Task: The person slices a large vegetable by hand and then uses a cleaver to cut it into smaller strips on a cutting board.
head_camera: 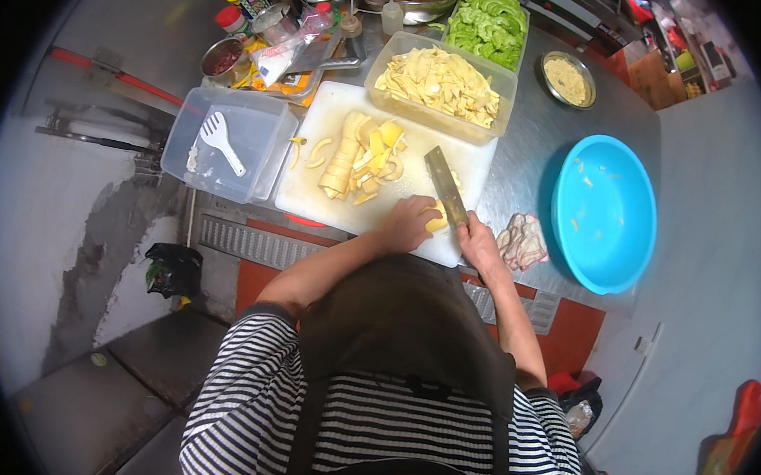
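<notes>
My right hand (478,242) grips the handle of a kitchen cleaver (447,186). The blade stands on the white cutting board (323,113), just right of a pale yellow piece of bamboo shoot (436,218). With bent fingers, my left hand (409,223) presses that piece to the board near its front edge. Some thin slices show beyond the blade, partly hidden by it. Left of the hands lie a ringed length of bamboo shoot (337,169) and a heap of cut chunks (379,152).
Behind the board stands a plastic tub of yellow slices (504,118), with chopped greens (488,25) beyond. A clear bin (180,140) holding a white slotted spoon (220,137) sits left. To the right are a crumpled cloth (522,243), a blue basin (607,215) and a metal bowl (591,97).
</notes>
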Motion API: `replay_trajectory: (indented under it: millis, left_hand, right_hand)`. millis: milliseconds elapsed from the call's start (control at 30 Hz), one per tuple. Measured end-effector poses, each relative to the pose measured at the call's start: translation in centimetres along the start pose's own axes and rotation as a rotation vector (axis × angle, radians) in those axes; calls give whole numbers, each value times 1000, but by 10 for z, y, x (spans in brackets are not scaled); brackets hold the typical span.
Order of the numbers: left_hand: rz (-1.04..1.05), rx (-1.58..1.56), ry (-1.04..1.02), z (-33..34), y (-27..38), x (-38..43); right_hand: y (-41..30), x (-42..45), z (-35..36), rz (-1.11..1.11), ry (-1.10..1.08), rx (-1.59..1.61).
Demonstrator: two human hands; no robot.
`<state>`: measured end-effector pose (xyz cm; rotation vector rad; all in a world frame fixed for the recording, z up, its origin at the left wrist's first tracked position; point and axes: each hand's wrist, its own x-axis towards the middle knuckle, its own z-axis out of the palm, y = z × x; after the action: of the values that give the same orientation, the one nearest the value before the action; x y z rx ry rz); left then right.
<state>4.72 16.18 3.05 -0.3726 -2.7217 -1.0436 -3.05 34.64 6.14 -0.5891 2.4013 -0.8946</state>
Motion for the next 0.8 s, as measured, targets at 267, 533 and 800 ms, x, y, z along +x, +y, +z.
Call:
replay_trajectory:
  millis: [267, 533, 800]
  left_hand:
    - [97, 9, -120, -14, -26, 10]
    - [79, 19, -194, -13, -29, 13]
    - [109, -2, -126, -10, -31, 10]
  right_hand:
    - [-22, -10, -7, -182, 68, -286]
    - [-28, -3, 0, -171, 37, -328]
    - [-34, 3, 3, -140, 7, -328]
